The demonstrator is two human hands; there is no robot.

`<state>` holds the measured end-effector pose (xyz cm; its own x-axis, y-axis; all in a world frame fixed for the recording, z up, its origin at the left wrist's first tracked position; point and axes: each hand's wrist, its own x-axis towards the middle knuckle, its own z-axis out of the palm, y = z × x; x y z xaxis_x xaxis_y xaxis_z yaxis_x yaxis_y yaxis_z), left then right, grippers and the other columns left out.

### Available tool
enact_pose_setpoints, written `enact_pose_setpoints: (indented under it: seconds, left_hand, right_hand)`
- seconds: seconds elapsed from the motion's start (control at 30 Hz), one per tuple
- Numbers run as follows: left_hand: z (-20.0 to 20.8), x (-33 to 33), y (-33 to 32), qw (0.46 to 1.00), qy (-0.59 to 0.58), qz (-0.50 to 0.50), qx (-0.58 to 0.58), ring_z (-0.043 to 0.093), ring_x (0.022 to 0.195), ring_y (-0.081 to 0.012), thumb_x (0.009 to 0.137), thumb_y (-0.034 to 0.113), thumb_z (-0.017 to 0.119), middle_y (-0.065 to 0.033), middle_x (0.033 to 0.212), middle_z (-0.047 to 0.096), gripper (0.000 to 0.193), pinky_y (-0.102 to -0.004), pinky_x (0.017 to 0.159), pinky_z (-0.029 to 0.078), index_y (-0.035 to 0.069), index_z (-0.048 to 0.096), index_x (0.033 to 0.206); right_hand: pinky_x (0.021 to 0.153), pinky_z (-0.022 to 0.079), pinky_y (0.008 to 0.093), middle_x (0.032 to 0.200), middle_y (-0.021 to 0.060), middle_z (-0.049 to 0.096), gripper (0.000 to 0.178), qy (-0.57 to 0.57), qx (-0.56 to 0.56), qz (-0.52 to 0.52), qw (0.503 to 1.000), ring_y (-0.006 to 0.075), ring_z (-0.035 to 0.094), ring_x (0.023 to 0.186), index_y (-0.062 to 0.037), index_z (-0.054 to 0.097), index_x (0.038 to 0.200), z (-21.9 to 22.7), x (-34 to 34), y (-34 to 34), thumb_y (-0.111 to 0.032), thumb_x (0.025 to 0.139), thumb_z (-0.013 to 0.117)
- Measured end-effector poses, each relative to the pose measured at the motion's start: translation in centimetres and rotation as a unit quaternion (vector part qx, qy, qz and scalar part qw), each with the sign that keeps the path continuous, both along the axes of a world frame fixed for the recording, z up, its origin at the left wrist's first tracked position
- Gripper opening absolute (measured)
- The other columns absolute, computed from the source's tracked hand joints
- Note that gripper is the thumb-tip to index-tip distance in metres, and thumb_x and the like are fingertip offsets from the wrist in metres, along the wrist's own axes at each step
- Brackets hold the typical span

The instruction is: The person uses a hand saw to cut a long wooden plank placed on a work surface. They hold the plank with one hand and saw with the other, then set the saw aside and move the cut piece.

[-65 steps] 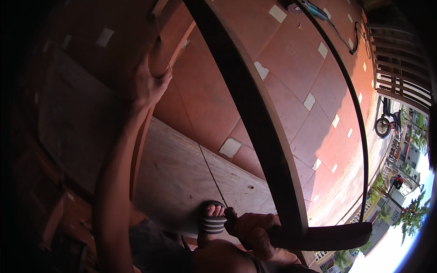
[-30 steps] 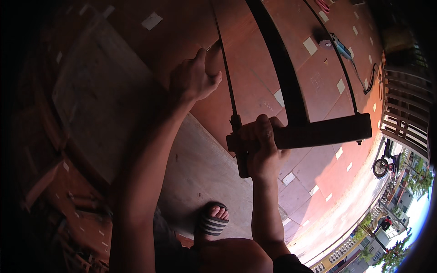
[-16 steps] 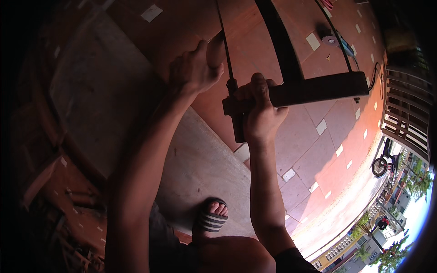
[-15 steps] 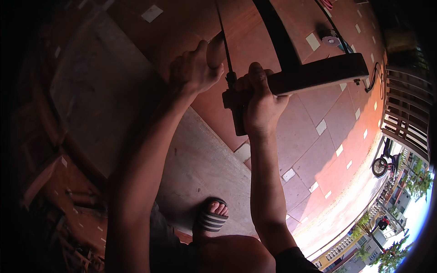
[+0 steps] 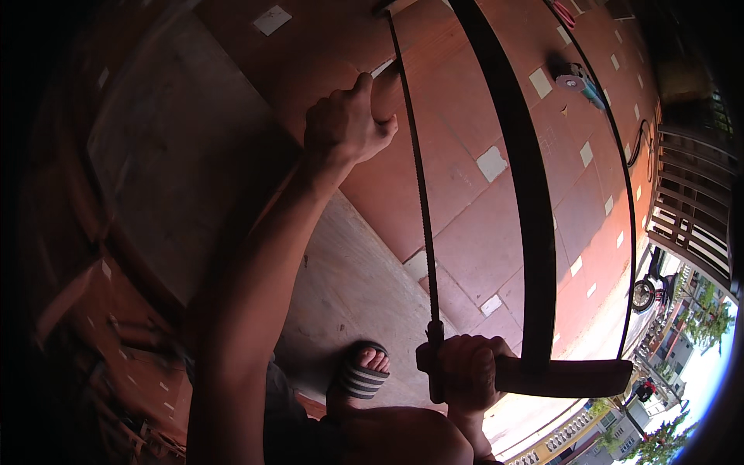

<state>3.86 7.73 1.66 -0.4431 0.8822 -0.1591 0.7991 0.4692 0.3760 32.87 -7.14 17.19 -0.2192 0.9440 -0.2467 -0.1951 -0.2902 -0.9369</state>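
Observation:
My right hand is closed around the near end of a wooden frame saw, low in the view and close to my knee. Its narrow toothed blade stretches away from that grip to the far top of the view. My left hand is wrapped round a brown piece of wood, whose rounded end shows past the thumb. The blade passes right beside this wood, touching or crossing it; the exact contact is too dark to make out.
A wide grey board lies under my left arm, with my sandalled foot on it. On the reddish tiled floor lies an angle grinder at the far right. Slatted wooden furniture stands along the right side.
My right hand has drawn the saw toward me, from mid-view down near my knee, so much more blade shows. My left hand keeps its hold on the wood.

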Motion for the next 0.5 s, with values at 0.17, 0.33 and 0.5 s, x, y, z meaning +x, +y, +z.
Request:
enact_pose_setpoints:
  seconds: [0.17,0.33,0.5]
  left_hand:
    - [1.4,-0.1,-0.1,0.997,-0.068,0.004,-0.021,0.079,0.086,-0.0369,0.086,0.039,0.077,-0.0196,0.088,0.076,0.054,-0.0481,0.084,0.063,0.005,0.06,0.126]
    - [1.1,0.2,-0.2,1.0,-0.025,-0.012,0.001,0.079,0.086,-0.0368,0.087,0.041,0.077,-0.02,0.087,0.076,0.057,-0.0485,0.085,0.062,0.005,0.06,0.128]
    - [1.0,0.4,-0.2,1.0,-0.021,0.005,-0.013,0.078,0.09,-0.0373,0.087,0.043,0.078,-0.0201,0.093,0.076,0.06,-0.0488,0.086,0.061,0.006,0.059,0.129]
  right_hand:
    - [0.064,0.049,0.0384,0.067,0.0061,0.052,0.03,-0.007,-0.007,-0.05,0.999,0.0173,0.052,0.061,-0.0028,0.052,0.08,-6.5,-10.3,12.0,-0.014,0.107,0.062]
    - [0.061,0.045,0.0372,0.069,0.0068,0.054,0.032,0.032,0.016,0.011,0.999,0.0176,0.051,0.062,-0.0036,0.052,0.081,-6.3,-12.0,14.9,-0.018,0.107,0.064]
    - [0.061,0.042,0.035,0.069,0.0066,0.052,0.029,0.008,0.111,0.053,0.992,0.0169,0.048,0.061,-0.0055,0.048,0.089,-3.1,-5.7,8.6,-0.021,0.108,0.064]
